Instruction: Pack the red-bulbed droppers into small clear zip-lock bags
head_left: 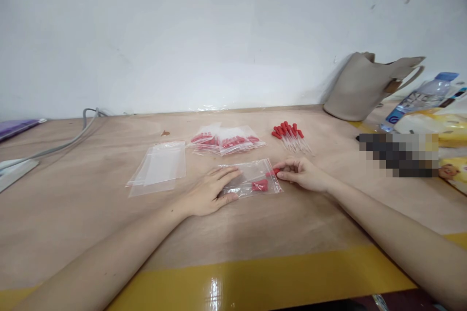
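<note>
A clear zip bag (246,172) lies flat in front of me, with red dropper bulbs (260,185) showing inside it. My left hand (209,192) rests on the bag's left end, fingers stretched out and thumb apart. At the bag's right end, my right hand (301,173) pinches a red-bulbed dropper (273,172), whose front part reaches into the bag. Beyond that hand is a loose pile of droppers (290,133) with red bulbs and thin clear stems. Filled bags (237,140) with red bulbs inside lie overlapped behind the bag.
Flat clear bags (162,167) are stacked left of my left hand. A grey cable (69,143) crosses the table's left side. At the right stand a beige bag (359,87) and a water bottle (419,99), near yellow packages (441,124). Yellow tape (255,272) lines the front edge.
</note>
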{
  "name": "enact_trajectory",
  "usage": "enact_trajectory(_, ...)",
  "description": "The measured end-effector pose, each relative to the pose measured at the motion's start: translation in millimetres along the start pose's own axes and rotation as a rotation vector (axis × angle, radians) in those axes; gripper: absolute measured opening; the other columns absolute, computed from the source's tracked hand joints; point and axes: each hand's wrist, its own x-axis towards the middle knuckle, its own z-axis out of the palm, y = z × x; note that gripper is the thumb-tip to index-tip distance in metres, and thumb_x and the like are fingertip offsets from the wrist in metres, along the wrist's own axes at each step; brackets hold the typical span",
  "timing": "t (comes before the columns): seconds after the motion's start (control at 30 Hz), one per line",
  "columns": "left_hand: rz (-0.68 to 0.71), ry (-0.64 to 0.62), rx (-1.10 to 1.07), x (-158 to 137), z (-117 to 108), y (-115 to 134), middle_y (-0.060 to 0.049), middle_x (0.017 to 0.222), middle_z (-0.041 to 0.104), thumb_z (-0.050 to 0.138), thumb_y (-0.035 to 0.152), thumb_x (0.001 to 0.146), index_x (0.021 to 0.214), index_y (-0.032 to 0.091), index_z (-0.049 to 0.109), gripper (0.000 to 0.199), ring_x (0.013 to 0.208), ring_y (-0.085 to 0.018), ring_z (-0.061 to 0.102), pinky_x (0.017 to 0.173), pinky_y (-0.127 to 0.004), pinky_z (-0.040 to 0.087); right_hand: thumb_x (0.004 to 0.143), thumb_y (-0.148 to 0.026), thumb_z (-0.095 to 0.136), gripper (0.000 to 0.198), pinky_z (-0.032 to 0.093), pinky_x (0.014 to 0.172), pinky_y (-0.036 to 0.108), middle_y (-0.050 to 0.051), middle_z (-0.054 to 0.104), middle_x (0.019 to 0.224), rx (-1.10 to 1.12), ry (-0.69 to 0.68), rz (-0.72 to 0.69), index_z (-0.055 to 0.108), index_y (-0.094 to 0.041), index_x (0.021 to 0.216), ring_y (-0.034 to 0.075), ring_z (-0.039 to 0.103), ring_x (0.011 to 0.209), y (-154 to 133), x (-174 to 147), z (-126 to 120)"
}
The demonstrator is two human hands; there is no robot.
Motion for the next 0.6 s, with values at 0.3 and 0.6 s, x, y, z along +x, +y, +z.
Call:
enact_trajectory(0.3, -0.007, -0.002, 0.024, 0.0, 0.8, -0.6, -0.009, 0.143, 0.036, 0.044, 0.043, 0.092, 0.139, 0.024, 0.032, 0.052, 0.131, -0.025, 0.034, 0.107, -0.046, 0.028, 0.059, -0.045, 0.072, 0.03, 0.033, 0.045, 0.022, -0.001, 0.05, 0.057, -0.178, 0.147, -0.195, 0.069, -0.016, 0.065, 0.007, 0.038, 0.049, 13.4, 14.4, 22.2)
enact_trajectory(0.6, -0.015, -0.043, 0.091, 0.2, 0.6, -2.1, -0.01, 0.144, 0.034, 0.04, 0.046, 0.093, 0.138, 0.019, 0.037, 0.052, 0.132, -0.026, 0.031, 0.108, -0.045, 0.027, 0.075, -0.037, 0.056, 0.023, 0.042, 0.057, 0.027, 0.004, 0.063, 0.071, -0.409, 0.115, -0.288, 0.07, -0.02, 0.077, 0.014, 0.054, 0.061, 5.8, 20.6, 1.3)
